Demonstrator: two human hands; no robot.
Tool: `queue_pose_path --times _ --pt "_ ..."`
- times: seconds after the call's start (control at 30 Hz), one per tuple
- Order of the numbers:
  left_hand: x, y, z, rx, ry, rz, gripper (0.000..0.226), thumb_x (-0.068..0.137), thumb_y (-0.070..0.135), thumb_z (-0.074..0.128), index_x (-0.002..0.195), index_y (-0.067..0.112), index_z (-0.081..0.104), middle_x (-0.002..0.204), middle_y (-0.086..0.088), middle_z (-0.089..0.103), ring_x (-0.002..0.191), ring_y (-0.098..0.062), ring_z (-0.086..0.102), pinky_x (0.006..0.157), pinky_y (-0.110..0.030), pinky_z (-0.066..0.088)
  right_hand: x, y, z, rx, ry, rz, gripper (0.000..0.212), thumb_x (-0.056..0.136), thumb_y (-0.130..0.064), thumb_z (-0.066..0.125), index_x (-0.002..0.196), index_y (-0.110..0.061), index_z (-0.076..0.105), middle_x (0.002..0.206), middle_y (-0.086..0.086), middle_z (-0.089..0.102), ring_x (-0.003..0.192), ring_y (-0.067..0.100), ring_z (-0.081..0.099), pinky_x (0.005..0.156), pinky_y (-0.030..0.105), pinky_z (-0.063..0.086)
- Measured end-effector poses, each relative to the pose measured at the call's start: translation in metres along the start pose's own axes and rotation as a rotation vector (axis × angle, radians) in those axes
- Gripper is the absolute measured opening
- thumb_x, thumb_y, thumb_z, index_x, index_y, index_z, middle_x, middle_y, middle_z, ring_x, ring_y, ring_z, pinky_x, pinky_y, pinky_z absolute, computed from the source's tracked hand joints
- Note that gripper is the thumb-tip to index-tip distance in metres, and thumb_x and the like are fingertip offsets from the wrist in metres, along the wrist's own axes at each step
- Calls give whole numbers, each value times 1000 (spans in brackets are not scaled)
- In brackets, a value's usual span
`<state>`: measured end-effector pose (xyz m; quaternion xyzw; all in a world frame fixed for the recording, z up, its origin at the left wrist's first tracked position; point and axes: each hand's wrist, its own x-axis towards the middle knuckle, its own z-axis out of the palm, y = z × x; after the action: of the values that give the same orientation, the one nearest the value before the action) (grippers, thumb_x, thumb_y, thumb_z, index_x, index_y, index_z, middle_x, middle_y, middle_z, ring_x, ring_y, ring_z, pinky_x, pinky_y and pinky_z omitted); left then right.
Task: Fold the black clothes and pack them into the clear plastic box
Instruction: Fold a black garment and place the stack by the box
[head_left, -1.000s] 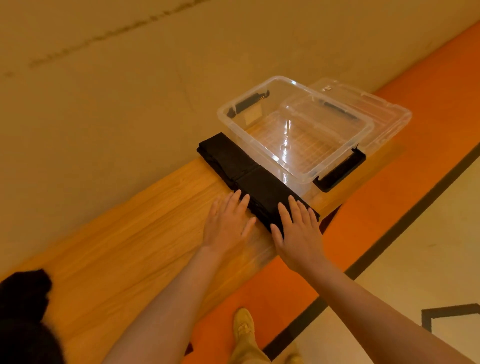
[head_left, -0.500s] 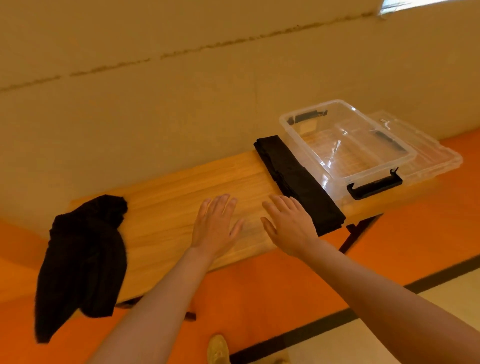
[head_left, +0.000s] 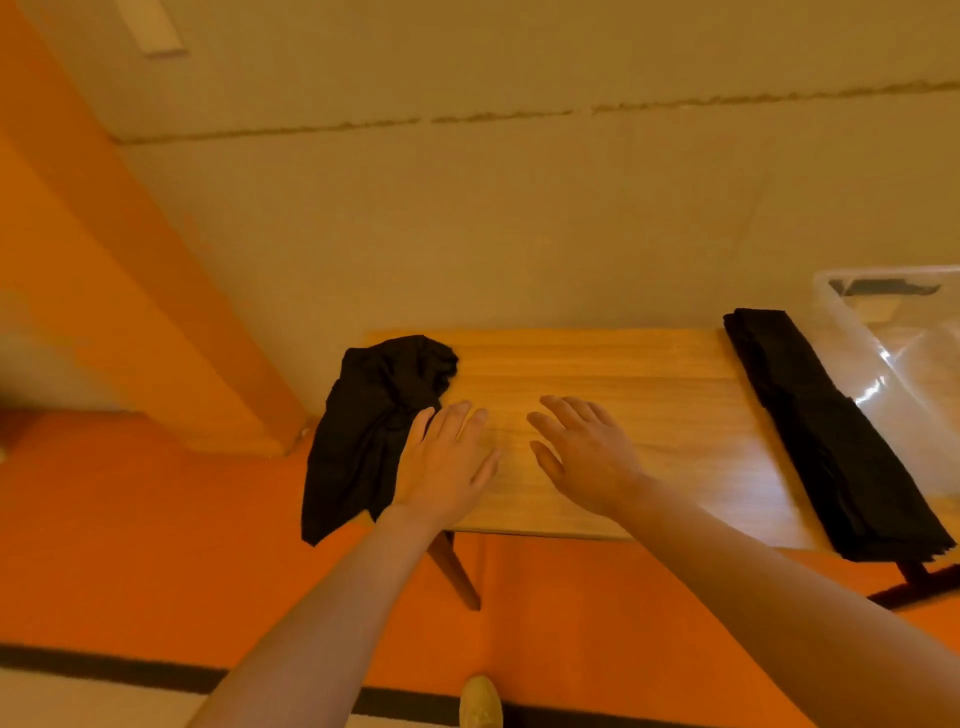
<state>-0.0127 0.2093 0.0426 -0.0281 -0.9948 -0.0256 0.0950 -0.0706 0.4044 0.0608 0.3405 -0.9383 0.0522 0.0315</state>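
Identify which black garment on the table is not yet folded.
The crumpled black garment at the table's left end, hanging over the edge; the other garment lies folded flat.

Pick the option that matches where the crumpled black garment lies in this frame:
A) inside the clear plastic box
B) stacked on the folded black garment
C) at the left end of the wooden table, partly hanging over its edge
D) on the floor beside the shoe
C: the crumpled black garment sits at the wooden table's left end, its lower part hanging past the edge.
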Motion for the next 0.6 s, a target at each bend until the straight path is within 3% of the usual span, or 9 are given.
queue_pose_path --times 0.1,0.3,0.5,0.6 --pt "-18 -47 0 2 11 -60 58 94 52 35 133 14 54 136 -6 53 127 -22 48 109 -46 35 29 -34 10 3 6 -68 43 100 -39 38 136 -20 50 147 10 42 134 30 40 109 43 32" --pt "-50 -121 4 10 3 -168 58 93 51 38 130 11 58 133 -9 56 124 -24 51 107 -46 37 76 -93 33 -10 5 -166 39 97 -35 47 131 -17 56 139 11 52 127 30 49 104 43 39" --pt "-74 -164 14 2 -59 -266 60 91 53 34 127 13 60 131 -9 58 121 -27 55 102 -48 41 104 -142 66 -38 -19 -259 37 86 -37 67 117 -16 66 121 10 64 108 28 62 87 41 52" --pt "-87 -172 30 -56 -122 -291 62 90 55 36 130 13 57 136 -10 54 126 -29 51 104 -49 38 104 -162 87 7 -158 -290 52 91 -51 49 131 -18 55 138 9 51 125 28 50 101 42 42"
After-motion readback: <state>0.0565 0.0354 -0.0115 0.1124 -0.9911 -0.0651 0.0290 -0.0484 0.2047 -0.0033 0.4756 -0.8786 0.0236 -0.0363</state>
